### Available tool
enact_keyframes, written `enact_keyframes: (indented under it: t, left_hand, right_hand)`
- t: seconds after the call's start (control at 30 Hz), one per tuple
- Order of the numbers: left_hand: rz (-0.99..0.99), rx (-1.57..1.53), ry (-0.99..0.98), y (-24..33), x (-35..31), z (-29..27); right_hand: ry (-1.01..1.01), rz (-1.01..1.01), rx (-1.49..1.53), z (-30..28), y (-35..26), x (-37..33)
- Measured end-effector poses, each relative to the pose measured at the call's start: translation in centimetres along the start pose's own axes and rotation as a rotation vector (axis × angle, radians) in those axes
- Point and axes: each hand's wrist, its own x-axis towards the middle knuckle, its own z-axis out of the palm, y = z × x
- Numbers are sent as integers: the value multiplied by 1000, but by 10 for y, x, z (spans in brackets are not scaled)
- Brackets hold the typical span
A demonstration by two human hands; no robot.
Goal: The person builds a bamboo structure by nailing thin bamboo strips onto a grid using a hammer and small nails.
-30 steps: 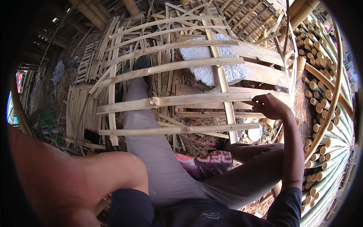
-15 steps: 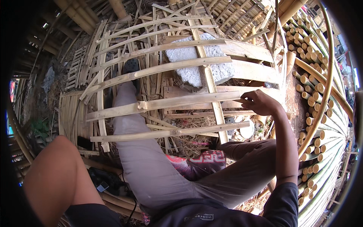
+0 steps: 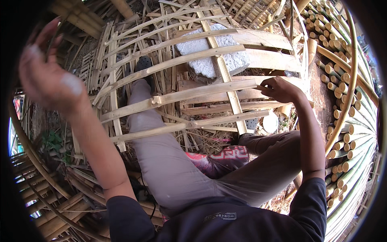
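A frame of split bamboo slats lies across my outstretched leg, several long slats crossing two uprights. My right hand is closed at the right end of one bamboo slat, its fingers pinching the tip. The nearest slat runs just below it, nailed to the right upright. My left hand is raised at the far left, away from the frame, somewhat blurred, fingers apart and nothing visible in it; a whitish patch shows near its wrist. A rough grey stone block sits beneath the upper slats.
Stacked cut bamboo poles fill the right side, with a curved bamboo strip arching before them. Wide pale boards lie beyond the block. Bamboo scraps and straw litter the ground. A woven bamboo panel stands at the back.
My left arm has come into view and risen to the far left, fingers spread. My right hand stays at the slat's end; the frame sits slightly higher and further right in view.
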Motion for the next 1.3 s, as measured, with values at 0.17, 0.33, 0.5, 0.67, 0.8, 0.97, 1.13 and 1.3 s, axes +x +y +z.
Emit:
enact_keyframes:
  t: [0.17,0.33,0.5,0.67,0.8,0.97,1.13,1.3]
  left_hand:
    - [454,977,-422,-61,-77,21]
    - [-1,871,-24,-2,-97,-75]
    - [433,998,-317,65,-199,-129]
    - [-315,1247,649,36,-311,-285]
    - [-1153,1365,725,-8,-411,-261]
    - [-1957,1091,35,-52,-522,-281]
    - [-1934,1068,109,-36,-484,-258]
    - [-1901,1011,87,-36,-469,-245]
  right_hand:
    - [43,-3,-25,-1,0,-6]
    - [9,60,-48,1,-4,-15]
    - [97,-56,-17,17,18,-4]
    - [95,-96,-62,5,5,-6]
    - [47,-9,-78,0,16,-9]
    - [22,-4,-54,5,10,-3]
    - [7,33,-53,2,-1,-5]
    - [-24,-14,-29,-2,11,-2]
